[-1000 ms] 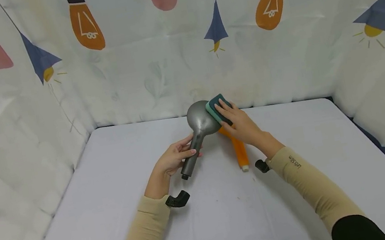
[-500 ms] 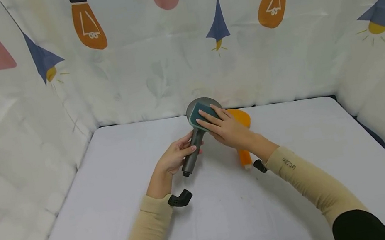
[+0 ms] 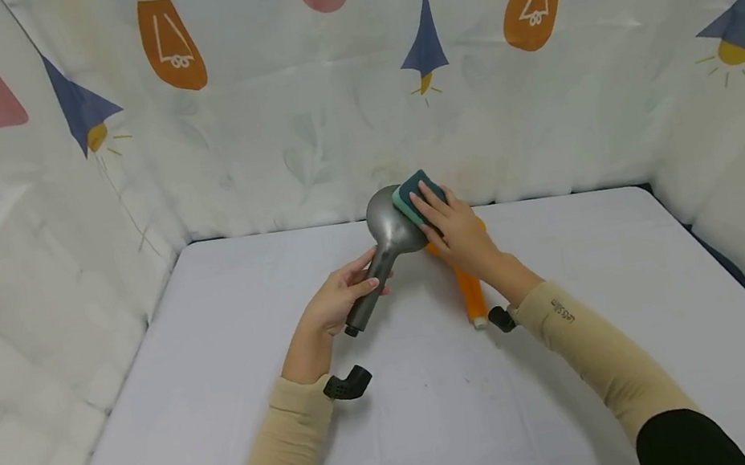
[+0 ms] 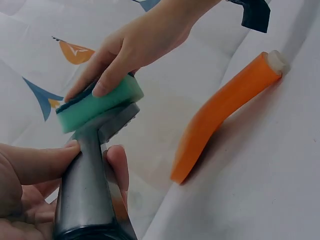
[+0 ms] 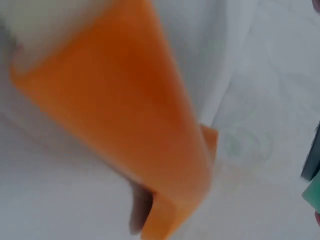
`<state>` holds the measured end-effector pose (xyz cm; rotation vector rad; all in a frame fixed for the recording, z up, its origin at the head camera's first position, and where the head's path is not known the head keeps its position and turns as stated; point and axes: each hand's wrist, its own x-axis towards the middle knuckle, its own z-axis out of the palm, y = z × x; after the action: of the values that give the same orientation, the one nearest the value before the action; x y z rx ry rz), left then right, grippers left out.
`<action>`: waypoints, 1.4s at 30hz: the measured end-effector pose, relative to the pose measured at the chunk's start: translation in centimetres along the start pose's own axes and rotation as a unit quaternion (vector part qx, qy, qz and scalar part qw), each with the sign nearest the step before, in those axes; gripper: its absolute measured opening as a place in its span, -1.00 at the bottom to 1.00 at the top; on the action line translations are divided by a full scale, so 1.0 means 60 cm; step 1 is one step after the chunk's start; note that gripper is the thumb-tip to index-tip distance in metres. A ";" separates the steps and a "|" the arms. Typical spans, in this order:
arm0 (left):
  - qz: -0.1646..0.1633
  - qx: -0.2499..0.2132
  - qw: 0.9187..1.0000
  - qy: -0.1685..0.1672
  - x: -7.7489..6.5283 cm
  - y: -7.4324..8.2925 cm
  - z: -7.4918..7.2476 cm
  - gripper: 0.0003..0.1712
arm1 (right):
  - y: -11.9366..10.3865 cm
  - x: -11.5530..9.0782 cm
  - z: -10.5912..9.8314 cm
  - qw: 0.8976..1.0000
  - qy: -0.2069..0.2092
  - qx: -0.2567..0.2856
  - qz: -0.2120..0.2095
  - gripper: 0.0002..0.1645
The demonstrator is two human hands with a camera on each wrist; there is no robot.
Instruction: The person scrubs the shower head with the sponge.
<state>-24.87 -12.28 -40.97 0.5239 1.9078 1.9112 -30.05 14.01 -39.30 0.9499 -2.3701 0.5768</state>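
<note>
Gripping grey showerhead (image 3: 382, 224) with left hand (image 3: 334, 303); pinching green sponge (image 4: 102, 107) against it with right hand (image 3: 467, 238), above orange showerhead (image 3: 471, 294).

Booth-like place: lamp-print sheet walls (image 3: 241, 139), white table (image 3: 463, 437).

Wide open room spreads over the counter (image 3: 449, 440) between the two sleeves, and more lies left of the left sleeve (image 3: 283, 450) and right of the right sleeve (image 3: 605, 358); the far middle is crowded, where the left grip (image 3: 342, 298) with the grey shower head (image 3: 388, 223) meets the sponge (image 4: 102, 107) under the right grip (image 3: 464, 238); a narrow gap parts the grey handle from the orange shower head (image 4: 215, 115) to its right; a printed sheet (image 3: 328, 134) rises along the far edge, closing that side.
</note>
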 end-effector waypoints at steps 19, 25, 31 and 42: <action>-0.025 -0.026 0.999 0.025 -0.005 0.006 -0.004 -0.35 | 0.009 0.018 -0.001 0.998 0.000 0.060 0.033 -0.39; -0.027 -0.026 0.999 0.030 -0.006 0.004 -0.002 -0.36 | -0.024 0.007 0.019 0.997 0.001 0.005 -0.082 -0.40; -0.025 -0.030 0.999 0.023 -0.003 0.004 -0.001 -0.35 | -0.033 0.006 0.018 0.985 -0.004 0.008 -0.170 -0.36; -0.019 -0.023 0.999 0.022 -0.007 0.011 0.003 -0.34 | 0.009 0.008 -0.001 0.996 -0.016 0.066 0.062 -0.39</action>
<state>-24.45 -12.31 -40.31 0.4331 1.8823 1.9526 -30.74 14.19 -39.04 0.8777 -2.4574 0.7808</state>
